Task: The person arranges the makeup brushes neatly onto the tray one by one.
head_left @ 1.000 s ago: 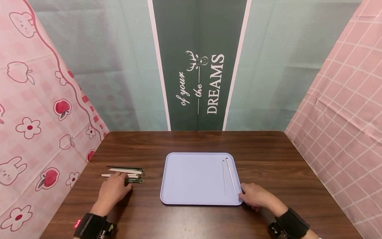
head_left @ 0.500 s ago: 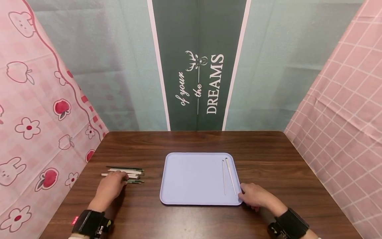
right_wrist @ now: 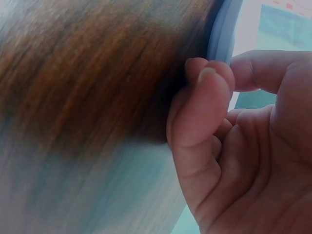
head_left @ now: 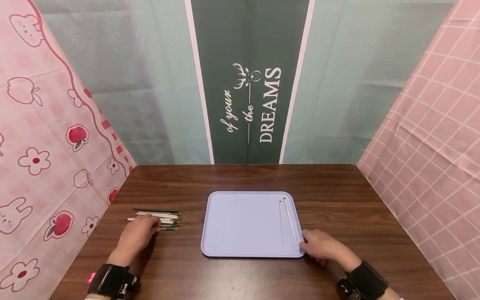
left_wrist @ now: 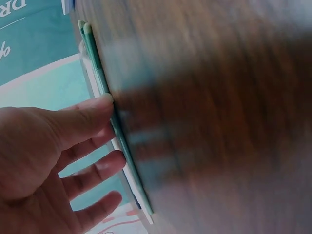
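My left hand (head_left: pixel 138 234) is at a bundle of slim paintbrushes on the left of the table. In the left wrist view its thumb and forefinger pinch a green paintbrush (left_wrist: pixel 100 66) at the near side of the bundle; a second green tip shows beside it. White paintbrushes (head_left: pixel 166 221) and a dark paintbrush (head_left: pixel 155 210) lie behind, partly covered by the hand. My right hand (head_left: pixel 318 246) grips the near right corner of a lilac tray (head_left: pixel 243 225), fingers curled at its rim in the right wrist view. Two thin white paintbrushes (head_left: pixel 288 221) lie on the tray's right side.
The brown wooden table (head_left: pixel 247 277) ends at a green curtain (head_left: pixel 247 154) at the back. Pink patterned cloths hang along the left and right sides. Black bands with cameras sit on both wrists.
My left hand has shifted slightly to the left and its thumb has drawn in against the near brushes. The green brush ends have moved a little. Right hand and tray have stayed still.
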`<action>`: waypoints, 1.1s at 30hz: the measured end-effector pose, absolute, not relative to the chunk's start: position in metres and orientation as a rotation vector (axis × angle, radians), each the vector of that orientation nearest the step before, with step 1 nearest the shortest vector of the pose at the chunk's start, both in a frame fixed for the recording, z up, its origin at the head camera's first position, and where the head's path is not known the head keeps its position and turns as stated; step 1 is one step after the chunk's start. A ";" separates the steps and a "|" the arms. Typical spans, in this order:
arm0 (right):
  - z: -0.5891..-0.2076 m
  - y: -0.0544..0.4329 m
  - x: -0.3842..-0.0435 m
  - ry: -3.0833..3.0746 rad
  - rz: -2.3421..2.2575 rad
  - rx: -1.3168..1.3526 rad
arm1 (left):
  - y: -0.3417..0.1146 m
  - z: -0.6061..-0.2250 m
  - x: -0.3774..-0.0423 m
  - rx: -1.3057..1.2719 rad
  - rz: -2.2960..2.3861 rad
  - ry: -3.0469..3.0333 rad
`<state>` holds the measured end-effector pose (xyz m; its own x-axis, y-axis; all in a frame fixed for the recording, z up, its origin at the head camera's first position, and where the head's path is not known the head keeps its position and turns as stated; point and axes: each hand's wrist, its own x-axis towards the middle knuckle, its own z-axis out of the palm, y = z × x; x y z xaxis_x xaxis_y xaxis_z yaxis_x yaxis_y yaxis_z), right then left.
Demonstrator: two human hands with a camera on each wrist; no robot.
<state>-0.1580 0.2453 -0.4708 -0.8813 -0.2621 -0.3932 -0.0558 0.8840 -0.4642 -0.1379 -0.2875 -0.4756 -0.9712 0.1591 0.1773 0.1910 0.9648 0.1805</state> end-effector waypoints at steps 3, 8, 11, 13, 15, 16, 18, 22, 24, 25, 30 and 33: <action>-0.471 0.245 -0.158 2.594 -0.621 -0.230 | -0.290 -0.476 -0.137 -0.316 -0.278 -2.939; -0.471 0.244 -0.158 2.589 -0.618 -0.226 | -0.294 -0.478 -0.136 -0.411 -0.239 -2.897; -0.470 0.244 -0.158 2.589 -0.614 -0.226 | -0.297 -0.479 -0.136 -0.476 -0.205 -2.880; -0.470 0.244 -0.158 2.589 -0.612 -0.227 | -0.298 -0.481 -0.136 -0.520 -0.187 -2.875; -0.470 0.244 -0.158 2.588 -0.611 -0.225 | -0.298 -0.482 -0.136 -0.561 -0.169 -2.871; -0.470 0.244 -0.158 2.587 -0.611 -0.224 | -0.298 -0.483 -0.136 -0.578 -0.161 -2.867; -0.469 0.244 -0.158 2.584 -0.611 -0.222 | -0.299 -0.485 -0.135 -0.609 -0.145 -2.850; -0.469 0.243 -0.158 2.578 -0.612 -0.221 | -0.300 -0.490 -0.134 -0.653 -0.131 -2.791; -0.469 0.243 -0.158 2.577 -0.611 -0.223 | -0.299 -0.490 -0.133 -0.663 -0.131 -2.760; -0.469 0.243 -0.158 2.578 -0.610 -0.222 | -0.298 -0.489 -0.133 -0.663 -0.135 -2.753; -0.469 0.244 -0.158 2.591 -0.609 -0.220 | -0.290 -0.481 -0.134 -0.681 -0.173 -2.715; -0.469 0.244 -0.158 2.595 -0.608 -0.219 | -0.284 -0.477 -0.138 -0.760 -0.224 -2.635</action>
<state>-0.1576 0.2442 -0.4688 -0.8801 -0.2529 -0.4018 -0.0481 0.8894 -0.4545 -0.1380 -0.2841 -0.4773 -0.7779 0.4783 0.4076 0.5402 0.8404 0.0449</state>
